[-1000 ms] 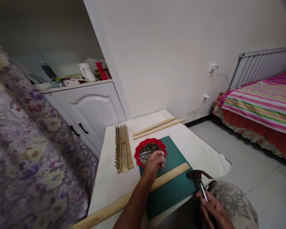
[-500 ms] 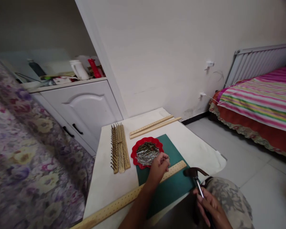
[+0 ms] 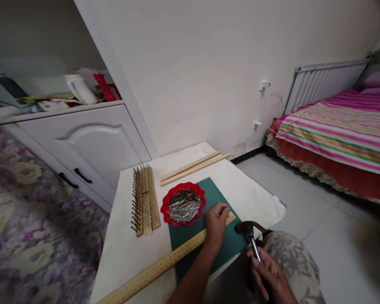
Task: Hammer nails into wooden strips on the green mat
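My left hand point(image 3: 217, 221) is closed in a pinch over the far end of a long wooden strip point(image 3: 164, 262) with rows of small holes. Whatever its fingertips hold is too small to make out. The strip lies slantwise across a green mat point(image 3: 209, 189). Beside that hand a red scalloped dish point(image 3: 165, 211) holds a heap of nails point(image 3: 184, 205). My right hand point(image 3: 269, 270) grips the handle of a claw hammer point(image 3: 247, 229), its dark head raised at the mat's right edge.
Wooden strips point(image 3: 146, 202) bristling with nails lie at the table's left. Two more strips point(image 3: 194, 169) lie at the back of the white table point(image 3: 114, 253). A cabinet point(image 3: 98, 145) and floral curtain point(image 3: 34, 219) stand left; a bed point(image 3: 335, 131) is at right.
My left hand has moved from the edge of the nail dish to the right, over the strip's end. The right hand still holds the hammer. The whole view has shifted.
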`<action>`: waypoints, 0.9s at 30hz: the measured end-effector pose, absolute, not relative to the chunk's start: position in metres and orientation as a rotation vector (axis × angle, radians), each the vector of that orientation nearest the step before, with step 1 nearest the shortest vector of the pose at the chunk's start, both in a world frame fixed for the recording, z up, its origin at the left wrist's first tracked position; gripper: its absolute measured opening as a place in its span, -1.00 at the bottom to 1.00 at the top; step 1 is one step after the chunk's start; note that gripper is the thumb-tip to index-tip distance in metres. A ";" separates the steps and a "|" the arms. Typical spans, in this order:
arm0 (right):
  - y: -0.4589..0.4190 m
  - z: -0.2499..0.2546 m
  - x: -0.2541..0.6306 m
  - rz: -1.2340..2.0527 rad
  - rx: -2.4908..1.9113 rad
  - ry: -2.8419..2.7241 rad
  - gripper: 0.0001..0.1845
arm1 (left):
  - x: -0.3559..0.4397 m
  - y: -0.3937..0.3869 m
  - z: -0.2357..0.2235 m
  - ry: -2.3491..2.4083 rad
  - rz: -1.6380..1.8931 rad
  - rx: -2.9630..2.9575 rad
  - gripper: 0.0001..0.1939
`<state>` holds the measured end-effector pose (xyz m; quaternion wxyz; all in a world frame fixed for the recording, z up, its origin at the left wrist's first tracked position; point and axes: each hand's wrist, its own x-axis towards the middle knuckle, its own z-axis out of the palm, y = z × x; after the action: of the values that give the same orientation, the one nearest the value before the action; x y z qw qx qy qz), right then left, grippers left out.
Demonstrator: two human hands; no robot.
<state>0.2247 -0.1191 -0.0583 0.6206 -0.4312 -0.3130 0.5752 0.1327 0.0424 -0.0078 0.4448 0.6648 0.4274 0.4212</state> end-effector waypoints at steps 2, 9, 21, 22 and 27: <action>-0.119 -0.057 0.225 1.328 -0.996 -0.707 -0.68 | 0.133 0.044 -0.008 1.068 1.042 1.657 -0.85; -0.119 -0.054 0.224 1.327 -1.011 -0.713 -0.66 | 0.134 0.044 -0.010 1.107 1.027 1.704 -0.85; -0.119 -0.047 0.224 1.332 -1.017 -0.724 -0.63 | 0.132 0.043 -0.006 1.119 0.996 1.946 -0.84; -0.118 -0.043 0.225 1.337 -0.998 -0.724 -0.65 | 0.132 0.044 -0.006 1.120 0.992 1.953 -0.84; -0.100 -0.004 0.237 1.301 -1.061 -0.713 -0.71 | 0.133 0.045 -0.007 1.118 0.987 1.950 -0.85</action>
<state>0.2375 -0.1000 -0.0038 0.6122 -0.4600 -0.3090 0.5640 0.1333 0.0454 -0.0068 0.3368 0.7480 0.4287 0.3786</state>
